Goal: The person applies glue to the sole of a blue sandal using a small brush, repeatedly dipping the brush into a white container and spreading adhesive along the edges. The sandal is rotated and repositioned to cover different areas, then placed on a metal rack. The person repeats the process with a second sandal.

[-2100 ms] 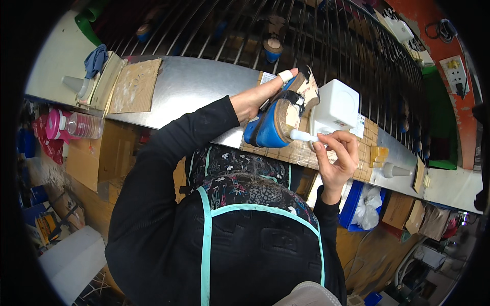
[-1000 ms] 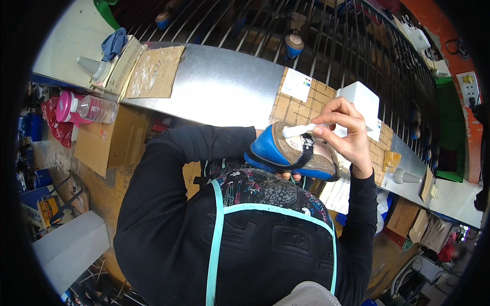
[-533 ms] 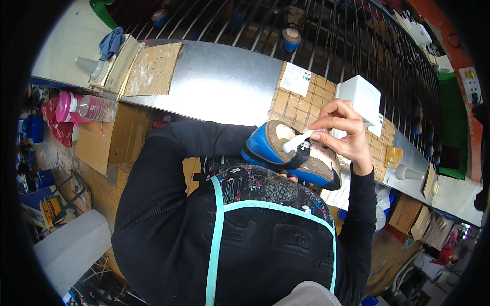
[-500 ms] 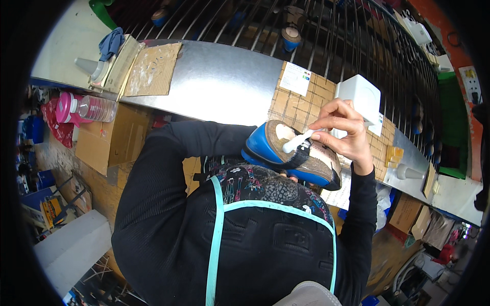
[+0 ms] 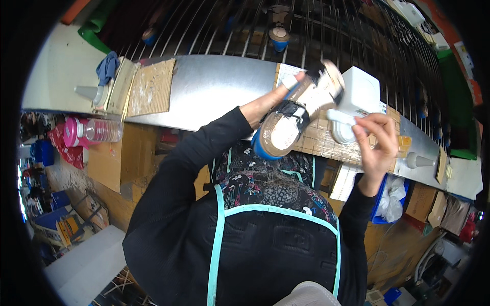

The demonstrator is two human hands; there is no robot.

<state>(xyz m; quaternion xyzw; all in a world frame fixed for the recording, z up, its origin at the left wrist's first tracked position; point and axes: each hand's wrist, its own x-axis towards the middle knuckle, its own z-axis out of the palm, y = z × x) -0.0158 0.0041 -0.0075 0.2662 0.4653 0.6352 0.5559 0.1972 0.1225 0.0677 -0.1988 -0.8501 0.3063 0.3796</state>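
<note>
My left hand (image 5: 278, 97) is wrapped round a half-made shoe on a blue last (image 5: 279, 135). Its brown underside with pale patches faces me, and black straps cross the middle. The shoe is tilted, one end toward my apron and the other, blurred, up at the rack. White covering shows on my left thumb; the other left fingers are hidden. My right hand (image 5: 380, 143) pinches a small white brush-like applicator (image 5: 339, 118), its tip hidden or blurred. That tool is over the round mouth of a white plastic container (image 5: 362, 86), on the bench's right side.
Behind the metal bench top (image 5: 219, 81) runs a rack of metal bars (image 5: 240, 35) bearing other blue lasts. A cardboard piece (image 5: 150, 87) and a grey cone (image 5: 88, 93) sit at left. Another grey cone (image 5: 419, 160) and a blue bin (image 5: 390, 199) with plastic bags are at right.
The shoe has swung from lying across my lap to a steep tilt above the bench, my left hand now visible on it. My right hand has moved the applicator off the shoe to the container.
</note>
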